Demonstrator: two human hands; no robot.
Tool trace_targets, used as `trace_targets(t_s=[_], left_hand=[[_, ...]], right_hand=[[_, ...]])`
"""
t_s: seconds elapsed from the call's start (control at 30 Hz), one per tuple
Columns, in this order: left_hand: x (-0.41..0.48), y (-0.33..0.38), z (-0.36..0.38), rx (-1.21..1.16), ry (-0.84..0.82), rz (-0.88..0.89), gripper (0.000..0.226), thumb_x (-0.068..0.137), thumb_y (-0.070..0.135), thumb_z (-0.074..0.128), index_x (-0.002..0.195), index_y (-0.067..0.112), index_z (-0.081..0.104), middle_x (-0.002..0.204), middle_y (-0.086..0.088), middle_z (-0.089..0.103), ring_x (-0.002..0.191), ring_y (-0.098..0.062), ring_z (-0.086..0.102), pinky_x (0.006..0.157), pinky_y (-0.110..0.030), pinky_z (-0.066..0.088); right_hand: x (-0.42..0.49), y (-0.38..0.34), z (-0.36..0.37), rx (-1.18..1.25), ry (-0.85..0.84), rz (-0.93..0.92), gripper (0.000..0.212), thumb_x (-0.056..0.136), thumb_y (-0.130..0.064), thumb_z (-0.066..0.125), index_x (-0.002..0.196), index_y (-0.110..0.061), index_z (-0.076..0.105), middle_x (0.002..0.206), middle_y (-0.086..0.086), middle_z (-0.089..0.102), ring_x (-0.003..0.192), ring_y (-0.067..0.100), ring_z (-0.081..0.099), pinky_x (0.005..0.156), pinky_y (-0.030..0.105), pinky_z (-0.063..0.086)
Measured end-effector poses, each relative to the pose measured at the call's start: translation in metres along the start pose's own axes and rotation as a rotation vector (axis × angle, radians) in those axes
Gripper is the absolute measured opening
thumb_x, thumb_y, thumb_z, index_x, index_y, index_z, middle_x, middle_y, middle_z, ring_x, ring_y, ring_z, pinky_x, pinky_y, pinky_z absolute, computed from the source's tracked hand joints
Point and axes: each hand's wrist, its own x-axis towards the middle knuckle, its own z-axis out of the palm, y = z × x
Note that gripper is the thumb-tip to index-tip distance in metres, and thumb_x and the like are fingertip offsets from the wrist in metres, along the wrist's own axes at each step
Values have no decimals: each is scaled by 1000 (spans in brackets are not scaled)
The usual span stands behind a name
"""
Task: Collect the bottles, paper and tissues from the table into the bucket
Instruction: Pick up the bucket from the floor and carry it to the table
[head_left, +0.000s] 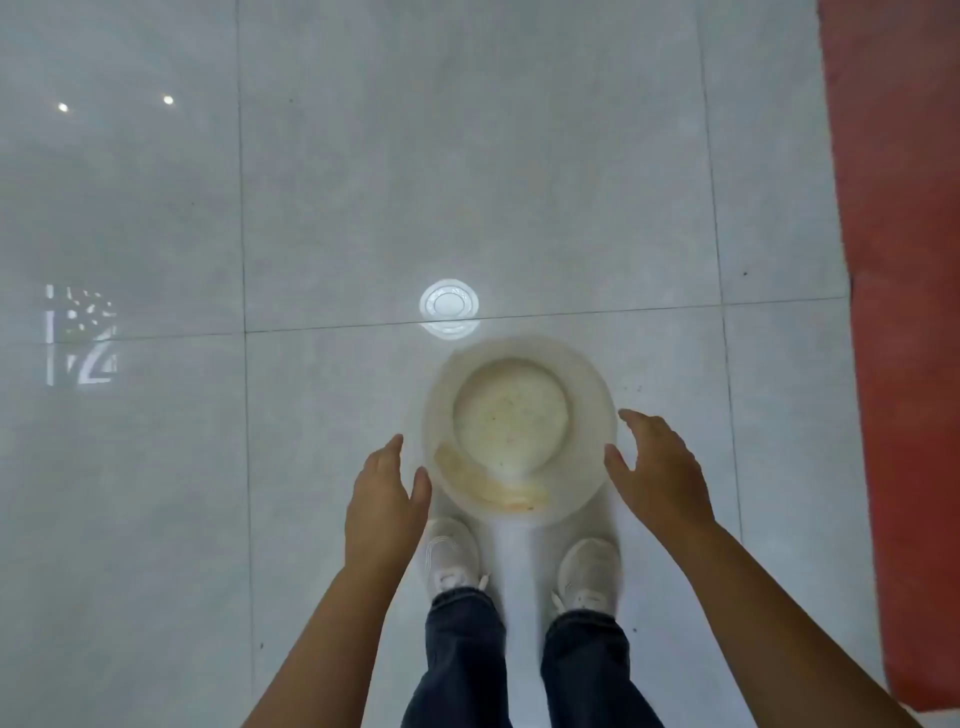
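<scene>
A white, translucent bucket (592, 415) stands on the pale tiled floor just in front of my feet, seen from straight above. Its inside holds nothing but a stained bottom and a yellowish smear on the near wall. My left hand (387, 499) hovers at the bucket's left side, fingers apart, thumb close to the rim. My right hand (660, 467) hovers at its right side, also spread and holding nothing. Whether either hand touches the bucket I cannot tell. No bottles, paper, tissues or table are in view.
Glossy grey floor tiles (363, 182) fill the view, with a round ceiling-light reflection (449, 306) just beyond the bucket. A red surface (904, 260) runs along the right edge. My white shoes (452, 551) stand right behind the bucket.
</scene>
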Motion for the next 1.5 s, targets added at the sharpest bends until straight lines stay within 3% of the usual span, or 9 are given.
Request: trace_targets(t_s=[0.17, 0.3, 0.47, 0.7, 0.83, 1.0, 1.17, 1.4, 1.5], left_hand=[[10, -9, 31, -131, -10, -54, 52, 90, 26, 50, 138, 16, 34, 139, -6, 45, 122, -21, 46, 98, -36, 38], [17, -7, 41, -205, 18, -25, 49, 89, 24, 50, 136, 16, 38, 134, -3, 50, 113, -18, 52, 89, -29, 40], [31, 2, 36, -619, -38, -249, 48, 87, 17, 52, 134, 22, 40, 125, 6, 52, 95, -7, 54, 79, -24, 39], [20, 14, 16, -668, -50, -260, 39, 86, 12, 51, 124, 23, 51, 114, 5, 57, 88, -1, 55, 63, -17, 41], [-4, 26, -4, -704, -16, -269, 32, 87, 15, 52, 117, 26, 55, 106, 8, 58, 87, -4, 57, 63, -18, 42], [-38, 53, -46, -827, -3, -297, 21, 86, 24, 59, 106, 26, 60, 111, -5, 60, 102, -21, 58, 85, -40, 50], [-75, 86, -99, -933, 8, -241, 16, 85, 21, 61, 99, 29, 64, 106, -8, 64, 95, -22, 63, 67, -30, 53], [-120, 125, -175, -898, 51, -105, 17, 84, 20, 62, 98, 28, 64, 97, -7, 66, 89, -22, 63, 72, -33, 50], [-137, 141, -206, -820, 113, -12, 17, 83, 20, 62, 95, 32, 63, 90, 1, 65, 80, -9, 61, 65, -22, 47]], right_hand=[[7, 25, 26, 146, -33, 92, 46, 87, -27, 52, 130, -17, 40, 125, 8, 52, 110, 26, 50, 88, 40, 44], [15, 33, 38, 367, -49, 129, 46, 87, -23, 54, 130, -21, 39, 118, 2, 54, 101, 18, 52, 81, 30, 41], [22, 37, 42, 584, -71, 206, 48, 84, -9, 57, 126, -29, 43, 108, -4, 56, 88, 9, 57, 63, 18, 42], [5, 31, 25, 615, -81, 262, 49, 82, -4, 55, 124, -28, 45, 104, -1, 57, 86, 16, 58, 61, 21, 43], [-23, 22, -1, 631, -100, 243, 50, 83, -6, 56, 125, -31, 44, 103, -4, 57, 88, 14, 58, 62, 21, 44], [-60, 1, -49, 686, -41, 204, 48, 85, -7, 54, 126, -30, 45, 102, -6, 57, 91, 7, 56, 68, 19, 44], [-90, -25, -109, 723, 26, 122, 44, 87, -10, 55, 124, -33, 47, 116, -2, 55, 96, 3, 54, 69, 15, 43], [-129, -65, -189, 772, 86, 3, 44, 85, -8, 57, 122, -32, 50, 115, -4, 58, 97, 5, 56, 71, 14, 43], [-145, -86, -219, 805, 131, -41, 44, 85, -6, 58, 118, -35, 52, 108, -7, 60, 89, -3, 57, 68, 10, 45]])
